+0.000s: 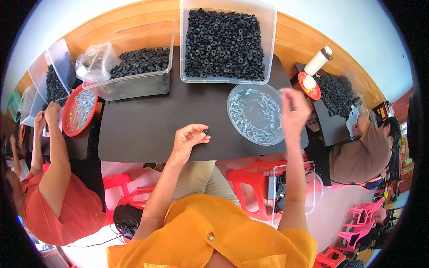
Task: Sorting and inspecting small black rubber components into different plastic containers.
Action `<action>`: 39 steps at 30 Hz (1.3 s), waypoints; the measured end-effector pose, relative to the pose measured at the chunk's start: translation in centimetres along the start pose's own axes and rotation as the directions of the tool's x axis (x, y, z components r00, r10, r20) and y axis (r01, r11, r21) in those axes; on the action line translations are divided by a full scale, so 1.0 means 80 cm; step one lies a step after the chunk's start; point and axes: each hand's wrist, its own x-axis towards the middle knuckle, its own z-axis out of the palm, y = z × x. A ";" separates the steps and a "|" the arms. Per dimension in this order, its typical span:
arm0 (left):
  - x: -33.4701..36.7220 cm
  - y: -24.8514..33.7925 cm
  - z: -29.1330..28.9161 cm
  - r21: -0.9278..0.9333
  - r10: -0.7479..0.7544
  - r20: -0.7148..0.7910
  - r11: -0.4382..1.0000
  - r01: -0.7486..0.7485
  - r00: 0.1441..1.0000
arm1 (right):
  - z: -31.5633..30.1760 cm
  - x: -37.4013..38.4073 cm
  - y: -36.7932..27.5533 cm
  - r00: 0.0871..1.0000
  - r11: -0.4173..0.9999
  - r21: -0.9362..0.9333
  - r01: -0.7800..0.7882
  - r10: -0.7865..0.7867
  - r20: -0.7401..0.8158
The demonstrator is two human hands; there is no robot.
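Observation:
In the middle of the dark table's front half, my left hand (187,140) pinches a small black plastic piece (206,131) between thumb and fingertips. My right hand (296,114) is raised at the right edge of a round clear plastic tray (232,117). Its fingers are curled together, and whatever they may hold is too small to make out. Many tiny shiny metal parts (257,131), perhaps springs or screws, lie spread in that tray. Behind it a large clear bin (183,67) holds a heap of small black oval plastic pieces (223,44).
A second clear bin (129,91) with black pieces and a plastic bag (97,60) stands at the back left. Co-workers sit at the left (62,192) and right (359,156). Beyond the left edge is a red tray (67,123); a red stool (250,178) stands below the table.

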 end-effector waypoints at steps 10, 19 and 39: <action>0.001 0.001 0.004 0.012 -0.002 0.009 1.000 0.002 1.000 | 0.014 -0.083 0.087 0.811 0.936 -0.153 -0.318 0.352 0.467; -0.002 0.002 0.007 0.030 0.007 0.020 1.000 -0.008 1.000 | 0.041 -0.075 0.095 0.792 0.945 -0.293 -0.147 0.290 0.538; 0.000 0.000 0.003 0.029 0.003 0.014 1.000 -0.004 1.000 | 0.000 -0.006 0.023 0.925 0.927 0.187 -0.324 0.269 0.267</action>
